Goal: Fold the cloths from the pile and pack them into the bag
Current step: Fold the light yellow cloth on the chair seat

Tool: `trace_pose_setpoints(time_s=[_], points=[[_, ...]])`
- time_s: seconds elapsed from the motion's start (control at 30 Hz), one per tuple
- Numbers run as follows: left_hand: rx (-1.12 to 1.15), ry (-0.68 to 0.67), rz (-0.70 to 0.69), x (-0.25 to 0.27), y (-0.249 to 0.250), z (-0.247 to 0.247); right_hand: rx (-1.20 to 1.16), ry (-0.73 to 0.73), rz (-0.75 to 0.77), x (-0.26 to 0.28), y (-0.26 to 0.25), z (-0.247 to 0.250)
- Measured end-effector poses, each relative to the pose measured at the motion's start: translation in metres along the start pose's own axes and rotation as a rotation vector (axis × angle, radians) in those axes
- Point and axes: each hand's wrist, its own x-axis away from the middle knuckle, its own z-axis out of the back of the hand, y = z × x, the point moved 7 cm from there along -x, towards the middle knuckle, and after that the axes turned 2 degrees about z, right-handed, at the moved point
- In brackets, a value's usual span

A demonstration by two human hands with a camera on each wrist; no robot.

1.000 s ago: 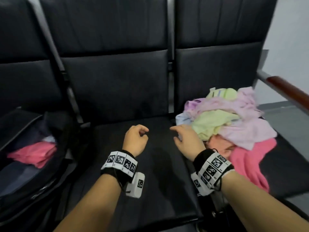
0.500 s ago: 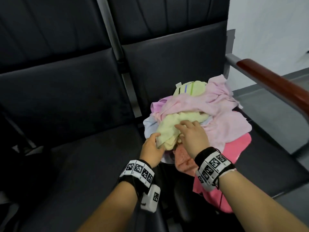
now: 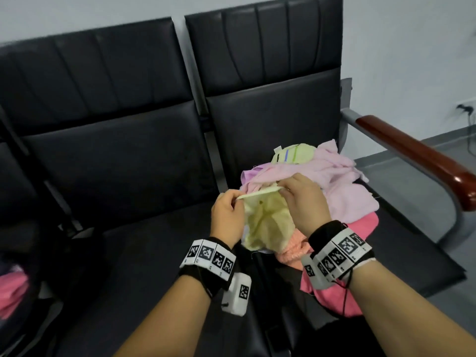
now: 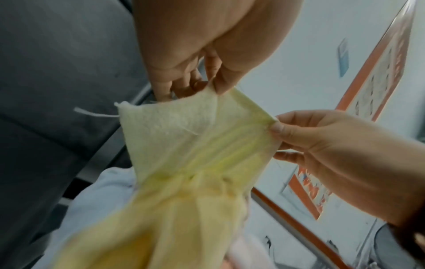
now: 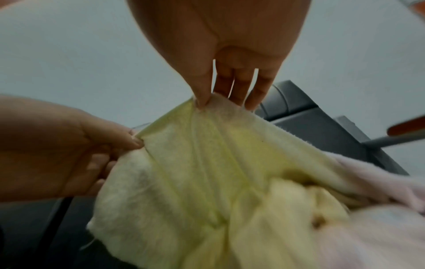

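Note:
A pale yellow cloth (image 3: 268, 222) hangs between my two hands above the front of the pile (image 3: 342, 186) of pink, lilac and green cloths on the right seat. My left hand (image 3: 228, 211) pinches the cloth's top edge near one corner; my right hand (image 3: 302, 199) pinches the same edge a little farther right. In the left wrist view the left hand (image 4: 207, 85) nips the yellow cloth (image 4: 190, 145) and the right hand (image 4: 276, 125) holds its hem. The right wrist view has the right hand (image 5: 202, 102) pinching the cloth (image 5: 207, 172). The black bag (image 3: 18, 279) lies at the far left, a pink cloth inside.
Black padded seats (image 3: 144, 253) run in a row; the middle seat lies between the pile and the bag. A metal armrest with a red-brown wooden top (image 3: 412, 155) bounds the right seat. Grey floor (image 3: 438, 176) and a pale wall lie beyond.
Both hands moved from the middle seat to the pile, took hold of the yellow cloth and lifted its edge off the pile. The head view swung right, then back left and up.

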Motion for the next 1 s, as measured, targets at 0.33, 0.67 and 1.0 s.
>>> trace_pose_setpoints(time_s=[0.33,0.67,1.0], points=[[0.057,0.055,-0.141,0.047,0.066,0.098,-0.124,0.055,0.065,0.021,-0.105,0.047],[0.029,0.036,-0.146,0.092,0.051,0.136,-0.114,-0.234,0.090,0.064,-0.129,0.003],[-0.005,0.099,-0.076,0.116,0.006,0.162,0.108,-0.629,-0.068,0.123,-0.070,-0.053]])
